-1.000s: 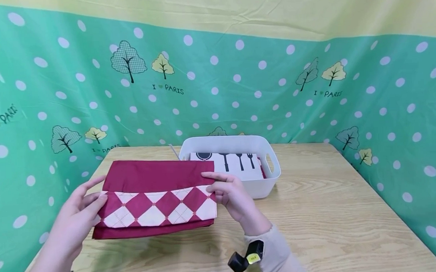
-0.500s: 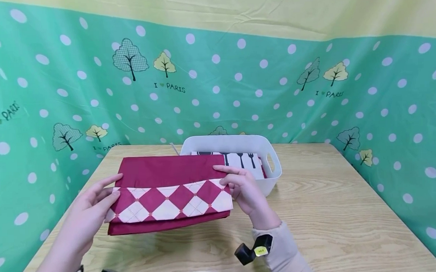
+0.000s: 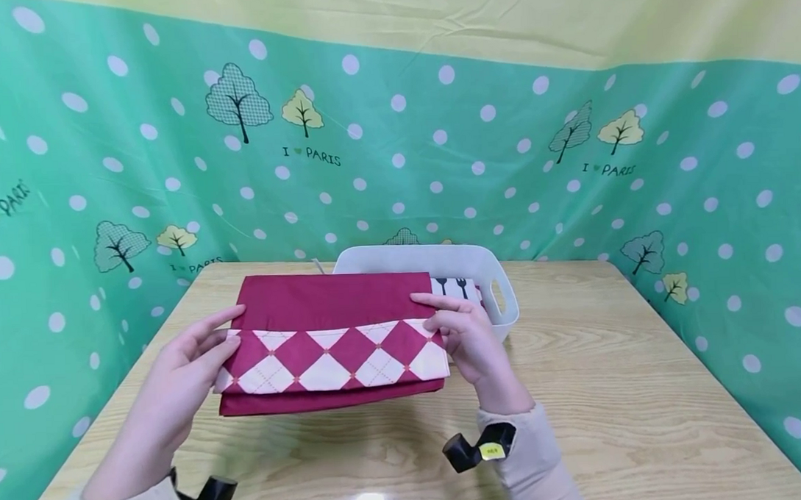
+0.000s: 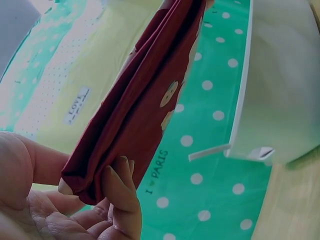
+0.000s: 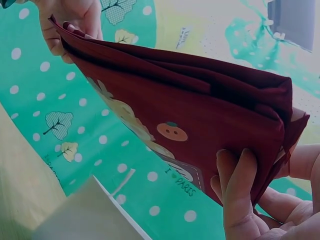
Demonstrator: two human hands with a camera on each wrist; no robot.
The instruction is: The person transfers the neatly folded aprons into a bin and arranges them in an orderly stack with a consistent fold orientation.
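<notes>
A folded maroon cloth (image 3: 336,300) with a maroon-and-white diamond band hangs in the air above the table, in front of the white basket (image 3: 417,258). My left hand (image 3: 182,372) pinches its left end, thumb on the near face. At the right end, my right hand (image 3: 477,347) grips it the same way. Both wrist views show several stacked layers, and the far face (image 5: 150,107) bears a small orange round print and paler figures. Inside the basket, partly hidden by the maroon cloth, lies a white cloth (image 3: 455,287) printed with black utensils.
A wooden table (image 3: 630,389) lies beneath, with green dotted curtain (image 3: 430,153) close behind and along both sides. A thin pale strip (image 3: 318,265) sticks up beside the basket's left end. Black wrist cameras (image 3: 480,446) ride on both forearms.
Both hands have carried the folded maroon cloth to the right and slightly upward, so that it now covers more of the basket from view. Their hold looks the same.
</notes>
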